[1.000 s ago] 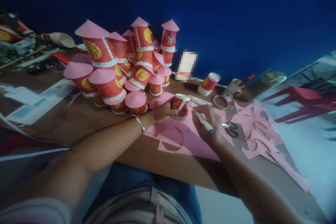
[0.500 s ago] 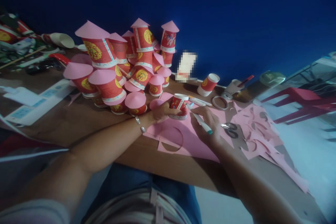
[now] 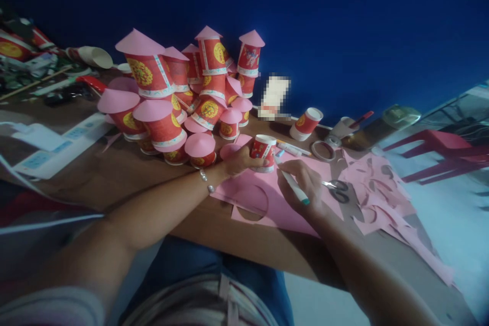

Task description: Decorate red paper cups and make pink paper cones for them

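Note:
My left hand is wrapped round a red paper cup with a white rim and a pale patterned strip. Just right of the cup, my right hand grips a white marker pen with a green end, its tip pointing at the cup's lower side. Whether the tip touches the cup I cannot tell. Pink paper sheets lie beneath both hands, along with a cut pink paper circle. Black-handled scissors rest beside my right hand.
Several red cups with pink cone roofs are stacked on the left. A white power strip lies left of them. Behind my hands are markers, a tape roll and a red cup. Pink scraps cover the right side.
The pen tip has moved from the cup's upper side down toward its lower edge. The cup is turned slightly in my left hand. The whole view has shifted a little.

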Demonstrator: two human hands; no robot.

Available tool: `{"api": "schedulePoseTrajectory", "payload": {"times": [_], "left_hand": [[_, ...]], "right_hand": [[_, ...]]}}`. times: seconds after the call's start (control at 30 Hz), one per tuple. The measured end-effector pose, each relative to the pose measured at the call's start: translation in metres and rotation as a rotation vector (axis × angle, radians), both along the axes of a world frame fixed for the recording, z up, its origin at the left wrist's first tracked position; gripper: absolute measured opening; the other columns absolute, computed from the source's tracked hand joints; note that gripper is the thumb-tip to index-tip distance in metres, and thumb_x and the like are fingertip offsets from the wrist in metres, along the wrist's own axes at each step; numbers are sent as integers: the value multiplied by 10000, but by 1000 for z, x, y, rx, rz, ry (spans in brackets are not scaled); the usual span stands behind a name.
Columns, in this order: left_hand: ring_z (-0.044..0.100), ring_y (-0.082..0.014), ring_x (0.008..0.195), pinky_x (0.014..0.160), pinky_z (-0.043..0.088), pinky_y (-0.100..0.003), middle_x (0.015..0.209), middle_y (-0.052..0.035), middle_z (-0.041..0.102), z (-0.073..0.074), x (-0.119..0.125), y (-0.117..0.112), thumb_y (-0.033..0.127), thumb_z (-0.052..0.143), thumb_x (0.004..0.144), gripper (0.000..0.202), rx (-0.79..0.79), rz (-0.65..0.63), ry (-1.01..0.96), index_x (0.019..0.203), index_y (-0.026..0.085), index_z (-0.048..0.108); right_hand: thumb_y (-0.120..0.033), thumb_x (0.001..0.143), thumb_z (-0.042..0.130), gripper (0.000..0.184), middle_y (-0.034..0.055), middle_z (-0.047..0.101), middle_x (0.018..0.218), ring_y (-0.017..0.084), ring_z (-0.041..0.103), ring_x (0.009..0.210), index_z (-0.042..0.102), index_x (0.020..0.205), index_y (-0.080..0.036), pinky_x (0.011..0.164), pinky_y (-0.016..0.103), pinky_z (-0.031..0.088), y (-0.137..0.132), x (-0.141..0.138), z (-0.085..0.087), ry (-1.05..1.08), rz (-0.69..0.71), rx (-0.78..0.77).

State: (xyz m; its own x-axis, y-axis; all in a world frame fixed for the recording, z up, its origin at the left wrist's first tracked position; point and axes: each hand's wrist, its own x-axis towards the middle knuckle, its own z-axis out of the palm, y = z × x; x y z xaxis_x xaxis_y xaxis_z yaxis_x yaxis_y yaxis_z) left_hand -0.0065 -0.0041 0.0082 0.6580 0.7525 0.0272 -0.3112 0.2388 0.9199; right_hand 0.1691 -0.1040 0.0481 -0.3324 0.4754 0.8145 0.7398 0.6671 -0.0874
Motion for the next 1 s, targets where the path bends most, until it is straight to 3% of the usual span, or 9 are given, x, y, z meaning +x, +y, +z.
{"api": "schedulePoseTrajectory", "payload": {"times": [0.13, 0.27, 0.63, 1.0], "left_hand": [[597, -127, 780, 708, 493, -258, 919, -3, 653, 1, 2, -2, 259, 902, 590, 624, 141, 126, 149, 1091, 177, 540], [591, -137, 823, 738, 492, -271, 971, -13, 649, 3, 3, -3, 194, 859, 591, 633, 184, 173, 226, 1124, 181, 519], [606, -166, 885, 780, 514, -299, 990, -18, 646, 3, 3, -3, 243, 901, 605, 679, 219, 155, 195, 1153, 201, 502], [604, -162, 854, 785, 511, -326, 902, 7, 625, 11, 5, -6, 308, 922, 573, 631, 215, 158, 171, 1035, 205, 505]], "right_hand": [[-69, 902, 645, 247, 92, 719, 897, 197, 687, 775, 598, 1126, -163, 656, 307, 570, -3, -2, -6, -91, 79, -14], [-62, 902, 658, 265, 108, 715, 903, 206, 675, 793, 595, 1151, -128, 664, 311, 559, -2, -4, -11, -135, 82, -26], [-77, 929, 614, 256, 119, 719, 947, 218, 694, 836, 603, 1177, -140, 698, 320, 568, 2, -3, -14, -124, 77, -42], [-84, 936, 610, 225, 91, 713, 881, 209, 677, 787, 589, 1150, -151, 671, 315, 559, 3, -6, -13, -147, 58, -29]]}}
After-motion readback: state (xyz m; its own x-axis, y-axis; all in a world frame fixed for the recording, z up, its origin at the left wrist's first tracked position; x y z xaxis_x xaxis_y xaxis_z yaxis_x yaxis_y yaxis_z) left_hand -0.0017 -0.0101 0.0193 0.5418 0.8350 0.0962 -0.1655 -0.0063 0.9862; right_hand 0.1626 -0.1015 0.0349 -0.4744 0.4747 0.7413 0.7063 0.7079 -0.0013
